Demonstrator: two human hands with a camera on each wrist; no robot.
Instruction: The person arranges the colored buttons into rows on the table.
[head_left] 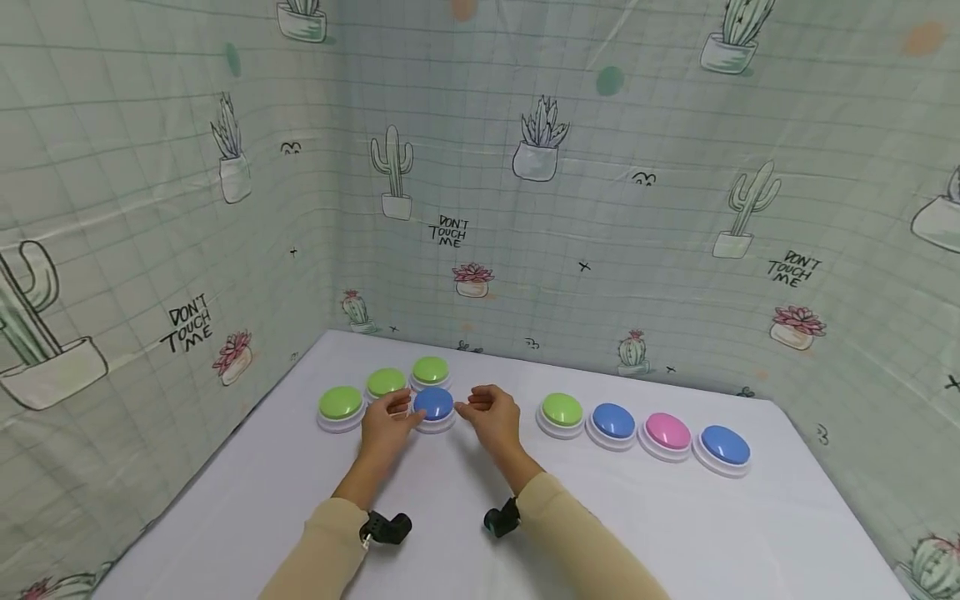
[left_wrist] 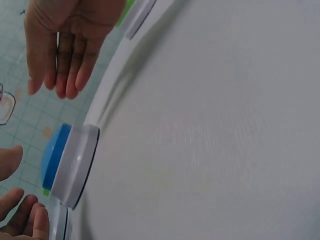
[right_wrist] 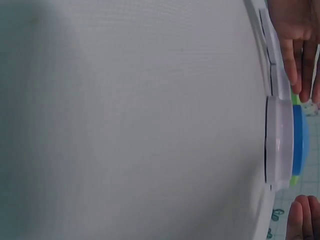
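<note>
A blue push button (head_left: pixel 433 404) on a round white base lies on the white table between my two hands. My left hand (head_left: pixel 385 427) hovers at its left side, thumb tip right at the rim, fingers loosely bent. On the other side my right hand (head_left: pixel 495 421) is held with its fingertips a short way from the button and its palm turned inward. Seen from the left wrist, a gap shows between the blue button (left_wrist: pixel 57 157) and the right hand (left_wrist: pixel 72 45). A green button (head_left: pixel 386 382) behind the left hand is partly covered by its fingers.
Two more green buttons (head_left: pixel 340 402) stand left and behind, one of them at the back (head_left: pixel 431 370). To the right runs a row: green (head_left: pixel 562 409), blue (head_left: pixel 613 421), pink (head_left: pixel 667 431) and blue button (head_left: pixel 725 445). A cactus-print cloth (head_left: pixel 495 333) walls the table.
</note>
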